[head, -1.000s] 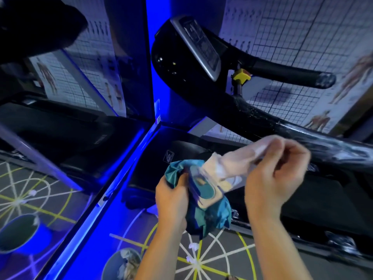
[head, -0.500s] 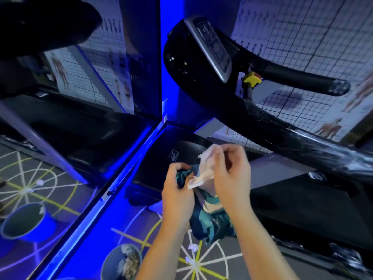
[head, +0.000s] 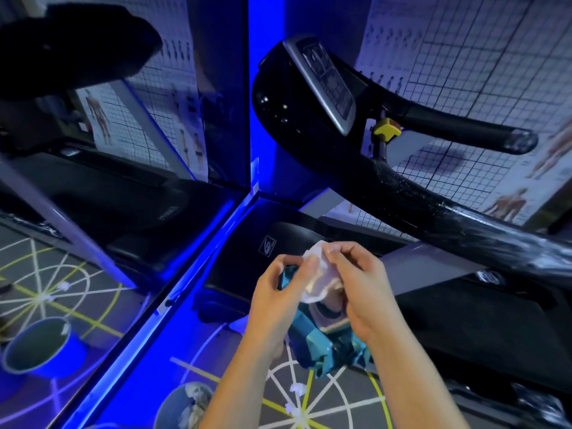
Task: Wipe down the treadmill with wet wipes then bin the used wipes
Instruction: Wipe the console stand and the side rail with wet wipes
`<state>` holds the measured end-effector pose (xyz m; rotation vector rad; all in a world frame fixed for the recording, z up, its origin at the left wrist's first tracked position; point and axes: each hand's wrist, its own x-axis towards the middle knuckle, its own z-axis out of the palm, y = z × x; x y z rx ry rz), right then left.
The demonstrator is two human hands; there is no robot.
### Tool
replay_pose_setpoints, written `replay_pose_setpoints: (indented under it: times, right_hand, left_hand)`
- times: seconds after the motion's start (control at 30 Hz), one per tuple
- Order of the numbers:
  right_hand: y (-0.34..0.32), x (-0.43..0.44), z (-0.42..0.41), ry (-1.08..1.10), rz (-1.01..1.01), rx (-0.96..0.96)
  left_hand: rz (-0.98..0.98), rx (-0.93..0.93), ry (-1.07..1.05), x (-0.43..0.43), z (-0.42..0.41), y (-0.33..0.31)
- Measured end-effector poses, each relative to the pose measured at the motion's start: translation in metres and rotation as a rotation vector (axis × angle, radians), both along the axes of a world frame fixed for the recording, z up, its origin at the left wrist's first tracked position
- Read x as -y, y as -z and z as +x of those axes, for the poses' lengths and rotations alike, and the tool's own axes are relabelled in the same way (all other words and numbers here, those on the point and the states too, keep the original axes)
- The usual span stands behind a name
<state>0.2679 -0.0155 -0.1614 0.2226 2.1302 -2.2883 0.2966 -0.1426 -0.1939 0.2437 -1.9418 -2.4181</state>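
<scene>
White wipe, teal pack, both hands

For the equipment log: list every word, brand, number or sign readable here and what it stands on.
No text reads clearly.
Treadmill hood: a square logo emblem, no letters legible.
Console panel: markings blurred.
Wall charts: captions too small.
Wipes pack: print unreadable.

Single head-worn wide-angle view, angled forward and down from close above the two hands, taking in the treadmill console and handrail ahead, a mirror wall at left, and the marked floor below.
</scene>
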Motion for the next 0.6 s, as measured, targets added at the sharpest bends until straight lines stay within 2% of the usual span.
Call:
replay_pose_setpoints:
  times: [0.1, 0.17, 0.33, 0.5, 0.6]
  right_hand:
    - [-0.009, -0.004, -0.002, -0.020, -0.285, 0.052]
    - [-0.015, -0.007, -0.002, -0.019, -0.337, 0.005]
    - [-0.035, -0.014, -0.016, 0.249, -0.019, -0.331]
    - [-0.053, -0.032, -0.032, 0.383, 0.125, -0.425]
    - [-0.060, -0.040, -0.039, 0.561, 0.088, -0.470]
  left_hand:
    - [-0.111, -0.030, 0.081, 0.002, 0.002, 0.000]
    - [-0.177, -0.058, 0.094, 0.001, 0.003, 0.000]
    - [-0.264, -0.112, 0.061, 0.002, -0.002, 0.003]
    - [-0.277, -0.192, 0.024, 0.006, -0.002, 0.008]
    - [-0.250, -0.208, -0.034, 0.007, 0.000, 0.005]
